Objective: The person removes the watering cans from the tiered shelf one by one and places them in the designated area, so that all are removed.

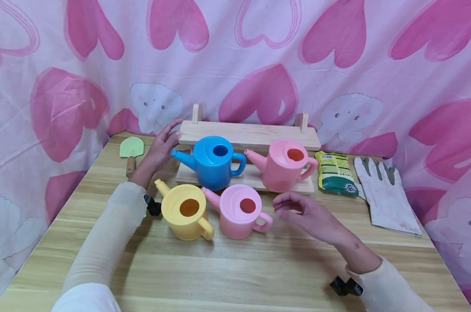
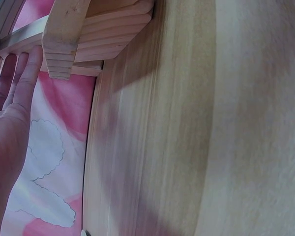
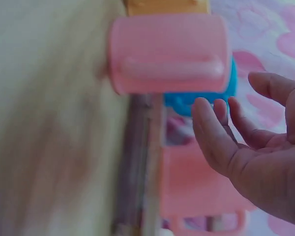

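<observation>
My left hand [image 1: 163,145] touches the left end of the wooden shelf [image 1: 247,133], its straight fingers against the wood in the left wrist view. The right hand [image 1: 309,216], fingers loosely bent and holding nothing, hovers just right of the light pink watering can [image 1: 239,225], near its handle. A yellow watering can [image 1: 182,223] stands left of that one on the table. Behind them, a blue watering can [image 1: 213,171] and a coral pink watering can [image 1: 280,173] sit on the shelf's lower board [image 1: 186,174], spouts pointing left.
A small green trowel [image 1: 131,147] with a wooden handle lies at the table's back left. To the right are a yellow and green packet [image 1: 334,173] and white gloves [image 1: 391,199]. A pink heart-patterned curtain [image 1: 258,56] hangs behind the wooden table [image 1: 235,277].
</observation>
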The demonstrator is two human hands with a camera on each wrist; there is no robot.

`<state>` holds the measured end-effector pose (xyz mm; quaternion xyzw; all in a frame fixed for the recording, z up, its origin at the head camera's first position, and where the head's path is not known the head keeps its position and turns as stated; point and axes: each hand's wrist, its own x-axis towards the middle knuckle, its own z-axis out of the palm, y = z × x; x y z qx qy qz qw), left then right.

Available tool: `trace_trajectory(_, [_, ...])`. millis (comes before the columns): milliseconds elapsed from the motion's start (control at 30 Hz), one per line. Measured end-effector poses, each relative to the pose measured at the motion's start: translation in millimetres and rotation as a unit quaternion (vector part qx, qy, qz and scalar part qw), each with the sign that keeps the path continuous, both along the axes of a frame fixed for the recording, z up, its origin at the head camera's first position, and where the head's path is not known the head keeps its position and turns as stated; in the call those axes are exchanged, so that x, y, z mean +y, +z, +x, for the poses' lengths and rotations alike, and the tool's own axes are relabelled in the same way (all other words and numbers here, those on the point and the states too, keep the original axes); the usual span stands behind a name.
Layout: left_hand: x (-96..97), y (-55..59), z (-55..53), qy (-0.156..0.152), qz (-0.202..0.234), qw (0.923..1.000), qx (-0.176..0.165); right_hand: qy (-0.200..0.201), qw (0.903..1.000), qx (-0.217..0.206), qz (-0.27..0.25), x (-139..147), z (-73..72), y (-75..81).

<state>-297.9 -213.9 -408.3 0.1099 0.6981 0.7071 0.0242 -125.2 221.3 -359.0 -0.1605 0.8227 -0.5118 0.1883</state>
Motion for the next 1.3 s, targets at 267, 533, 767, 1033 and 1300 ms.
trace_trajectory(267, [1.6, -0.8, 1.0, 0.002, 0.009, 1.0, -0.001, -0.122, 0.97, 0.21, 0.02, 24, -10.0, 23.0])
trace_trajectory(533, [1.4, -0.8, 2.9, 0.004, 0.005, 1.0, 0.001, -0.202, 0.9418, 0.264, 0.049, 45, -32.8, 16.9])
trace_trajectory(767, [1.1, 0.0, 0.7, 0.006, 0.01, 0.9999, 0.009, -0.195, 0.9512, 0.23, 0.066, 52, -49.7, 6.9])
trace_trajectory(1033, [1.5, -0.1, 1.3, 0.009, 0.006, 0.9999, 0.007, -0.195, 0.962, 0.183, 0.054, 50, -58.7, -2.0])
trace_trajectory(1300, [2.7, 0.1, 0.6, 0.009, 0.004, 0.9999, 0.01, -0.21, 0.9616, 0.171, 0.044, 48, -60.8, -5.4])
